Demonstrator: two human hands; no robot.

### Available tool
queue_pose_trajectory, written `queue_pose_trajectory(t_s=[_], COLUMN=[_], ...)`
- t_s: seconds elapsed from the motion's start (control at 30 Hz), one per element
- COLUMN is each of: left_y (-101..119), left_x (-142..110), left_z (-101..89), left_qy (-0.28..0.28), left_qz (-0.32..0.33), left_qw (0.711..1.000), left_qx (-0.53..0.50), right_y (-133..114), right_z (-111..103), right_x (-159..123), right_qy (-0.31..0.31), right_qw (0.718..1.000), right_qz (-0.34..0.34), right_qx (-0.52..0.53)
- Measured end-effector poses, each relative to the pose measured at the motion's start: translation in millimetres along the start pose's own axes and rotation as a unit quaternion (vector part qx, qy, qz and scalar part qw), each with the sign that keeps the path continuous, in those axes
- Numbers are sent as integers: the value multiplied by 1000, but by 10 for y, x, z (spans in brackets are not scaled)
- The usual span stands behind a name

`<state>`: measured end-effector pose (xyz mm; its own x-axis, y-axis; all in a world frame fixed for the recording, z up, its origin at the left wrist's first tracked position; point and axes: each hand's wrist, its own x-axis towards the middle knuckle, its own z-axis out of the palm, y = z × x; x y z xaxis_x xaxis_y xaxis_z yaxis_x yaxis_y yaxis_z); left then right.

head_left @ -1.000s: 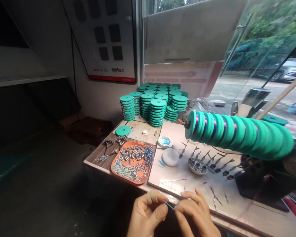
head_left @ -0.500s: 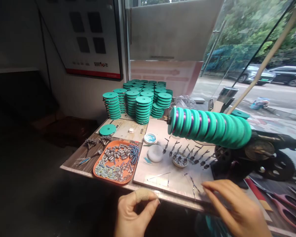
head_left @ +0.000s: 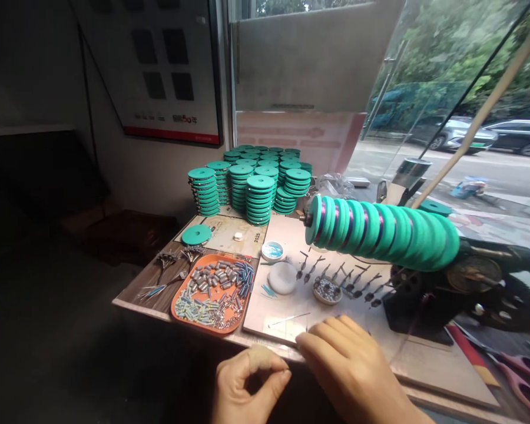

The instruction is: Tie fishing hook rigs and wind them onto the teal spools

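My left hand (head_left: 249, 383), a tan bandage round its index finger, is at the board's front edge, thumb and index fingertip pinched together. Whatever lies in that pinch is too small to make out. My right hand (head_left: 351, 362) reaches over the front of the pale board (head_left: 265, 318), back of the hand up and fingers bent down; their tips are mostly hidden. Just beyond its fingers a thin, pale stick-like piece (head_left: 289, 320) lies on the board. Farther back are a white round disc (head_left: 282, 278), a small bowl of grey beads (head_left: 327, 290) and a row of dark small pieces with wire-like stems (head_left: 357, 287).
An orange tray (head_left: 175, 318) of metal cylinders and small tubes stands left. Stacked green foam discs (head_left: 259, 200) fill the back. At right, a row of green discs (head_left: 380, 232) wound with purple line sits on a geared machine (head_left: 472, 277). Pink-handled scissors (head_left: 521, 377) lie far right.
My right hand has moved left across the board, closer to my left hand, and its fingers have bent down, covering the small wire pieces there. My left hand keeps its pinch.
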<state>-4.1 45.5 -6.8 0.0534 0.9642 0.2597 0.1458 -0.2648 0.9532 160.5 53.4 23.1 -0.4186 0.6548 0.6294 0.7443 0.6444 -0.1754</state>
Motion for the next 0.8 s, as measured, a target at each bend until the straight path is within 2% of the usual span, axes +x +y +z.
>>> queue_pose_trajectory(t_s=[0.13,0.2,0.3,0.53,0.7,0.8], left_y=[20,31,42,15,-13,-21], left_x=[43,59,44,-43,-10,5], left_z=[-28,-38,-31,30,36,63], left_qy=[17,6,1,45,63,63], left_qz=[-14,-16,-23,-72,-78,-78], left_qw=[1000,1000,1000,995,993,993], left_qx=[-2,0,-10,-58,-56,-66], right_y=[91,137,127,-44,93,276], right_z=[-192,-264,-255,27,-8,-58], right_x=[-321,-376,-288,68,19,-97], right_qy=[18,13,10,5,-21,-41], right_qw=[997,995,997,998,988,961], right_qz=[80,98,77,56,104,176], right_qx=[12,2,2,-12,-109,-208])
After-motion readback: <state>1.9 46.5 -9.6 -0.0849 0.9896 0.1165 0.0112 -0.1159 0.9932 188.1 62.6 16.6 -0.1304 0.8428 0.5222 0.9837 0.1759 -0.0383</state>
